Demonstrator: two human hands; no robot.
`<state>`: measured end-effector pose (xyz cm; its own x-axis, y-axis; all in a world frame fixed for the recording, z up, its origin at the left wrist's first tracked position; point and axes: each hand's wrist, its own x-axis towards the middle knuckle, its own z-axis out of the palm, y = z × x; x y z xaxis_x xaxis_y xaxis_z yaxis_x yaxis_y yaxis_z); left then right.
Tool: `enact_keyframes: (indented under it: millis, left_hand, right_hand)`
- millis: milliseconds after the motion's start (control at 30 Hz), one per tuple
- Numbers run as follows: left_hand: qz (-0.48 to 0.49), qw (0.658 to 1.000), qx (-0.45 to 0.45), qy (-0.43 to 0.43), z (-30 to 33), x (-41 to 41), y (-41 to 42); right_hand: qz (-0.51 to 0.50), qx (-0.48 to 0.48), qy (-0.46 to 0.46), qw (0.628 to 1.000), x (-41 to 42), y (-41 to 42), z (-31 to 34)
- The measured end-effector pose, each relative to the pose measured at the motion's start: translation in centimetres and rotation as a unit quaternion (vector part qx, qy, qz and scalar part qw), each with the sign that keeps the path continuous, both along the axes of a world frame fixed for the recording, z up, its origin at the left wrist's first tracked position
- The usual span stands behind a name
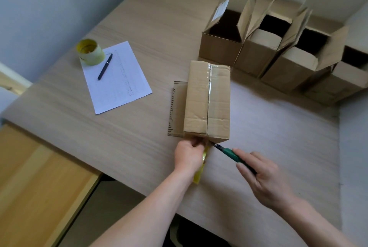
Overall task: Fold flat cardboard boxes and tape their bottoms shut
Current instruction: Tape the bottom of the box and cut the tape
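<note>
Cardboard box (207, 99) lies bottom-up mid-counter (139, 28), its long axis and taped seam running away from the person. Left hand (189, 154) pinches the yellowish tape strip (202, 164) at its near end; right hand (262, 175) grips a green utility knife (229, 152), blade at the tape. Four open boxes (282, 47) stand behind; tape roll (90, 51), pen (105, 66) and paper sheet (117, 79) lie left.

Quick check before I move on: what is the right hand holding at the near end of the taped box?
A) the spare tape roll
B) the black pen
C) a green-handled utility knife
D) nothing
C: the right hand grips a green-handled utility knife, its blade tip at the tape that the left hand holds at the near end of the box; the pen lies on the paper.
</note>
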<state>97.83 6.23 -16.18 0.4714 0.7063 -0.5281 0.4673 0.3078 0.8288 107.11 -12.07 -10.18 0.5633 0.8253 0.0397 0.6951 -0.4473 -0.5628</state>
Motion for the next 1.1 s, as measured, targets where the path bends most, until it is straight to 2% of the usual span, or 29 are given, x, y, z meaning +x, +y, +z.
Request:
enact_keyframes:
  millis: [300, 500, 633, 733, 833, 867, 900, 933, 967, 1033, 1100]
  left_hand:
    - [0.014, 0.997, 0.056, 0.060, 1.6, -0.2, -0.5]
    - [0.001, 0.994, 0.032, 0.100, 0.8, -1.0, -0.7]
    - [-0.014, 0.997, 0.030, 0.075, 1.0, -1.7, -1.1]
    - [-0.028, 0.999, -0.002, 0.037, 1.6, -2.3, -1.3]
    - [-0.078, 0.997, -0.005, 0.015, 3.0, -2.7, -1.8]
    - [-0.093, 0.996, 0.002, 0.005, 3.6, -2.6, -2.1]
    - [-0.106, 0.994, 0.013, -0.004, 4.2, -2.5, -2.4]
    - [-0.120, 0.992, 0.029, -0.015, 4.8, -2.3, -2.7]
    - [-0.134, 0.990, 0.041, -0.028, 5.5, -2.0, -3.1]
    - [-0.160, 0.985, 0.032, -0.062, 6.8, -1.5, -3.8]
    - [-0.176, 0.981, 0.007, -0.086, 7.8, -1.4, -4.1]
  right_hand:
    - [0.006, -0.019, -0.085, 0.996, -0.2, 1.6, -0.1]
    - [-0.027, -0.011, -0.076, 0.997, -0.3, 1.6, -0.6]
    - [-0.033, -0.028, -0.050, 0.998, 0.2, 0.5, -2.0]
    - [-0.101, -0.086, -0.022, 0.991, 0.7, -2.6, -3.9]
    - [-0.180, -0.209, -0.041, 0.960, 0.7, -5.2, -5.3]
    - [-0.201, -0.196, -0.039, 0.959, 0.3, -5.3, -5.4]
    - [-0.218, -0.142, -0.006, 0.965, -0.4, -4.9, -5.1]
    - [-0.232, -0.055, 0.074, 0.968, -1.3, -3.9, -4.4]
    - [-0.236, 0.039, 0.198, 0.951, -2.1, -2.6, -3.4]
    - [-0.200, 0.155, 0.413, 0.875, -3.5, -0.1, -1.7]
    - [-0.199, 0.188, 0.488, 0.829, -4.0, 1.7, -0.8]
